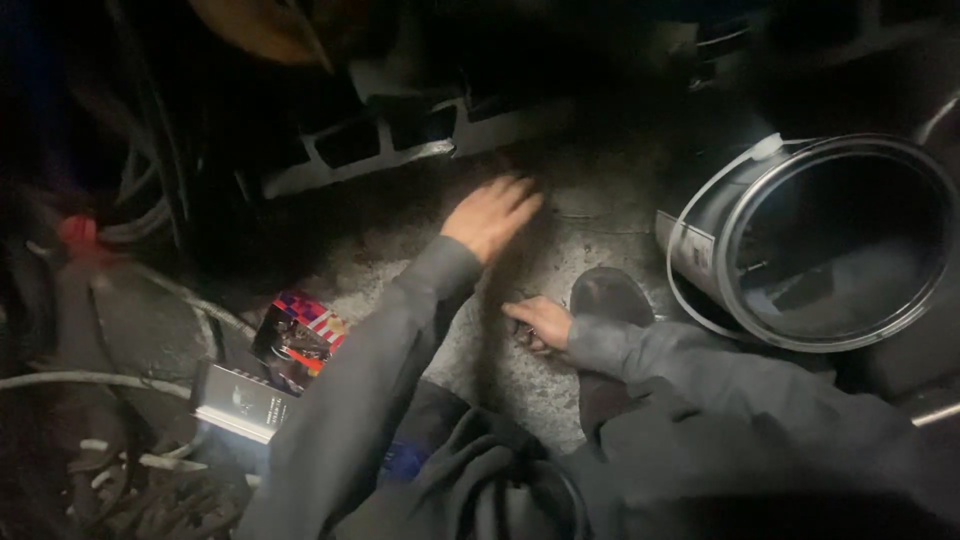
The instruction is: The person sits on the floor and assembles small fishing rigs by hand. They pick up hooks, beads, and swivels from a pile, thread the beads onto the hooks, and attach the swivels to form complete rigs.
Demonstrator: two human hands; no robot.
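Grey, rough concrete (590, 215) is making up the floor, pitted and pale where the light is falling on it and fading into near black all around. A person in a dark grey hooded top is crouching over it and reaching down with both arms.

Their left hand (492, 214) is stretching forward over the concrete, palm down, fingers held loosely together and extended; it is gripping nothing that can be seen, and whether the fingertips are touching the floor cannot be told. Their right hand (540, 322) is lying lower and nearer the body, fingers curled narrowly around a small dark metal object (524, 335), too small and dim to identify, which is sitting against the floor under the hand. A dark shoe (612, 296) is resting just beside that hand.

To the right, a large shiny metal can (720, 215) is lying on its side with its open mouth facing the camera, a thin wire handle looping around it. Behind the left hand, a pale concrete block (360, 160) with hollow openings is running across the floor. On the left, a colourful printed packet (300, 335) and a small dark box (240, 400) with a bright edge are lying on the ground, near pale cables (90, 380) trailing through the shadow. Something red (75, 232) is glowing faintly among more cables at the far left.
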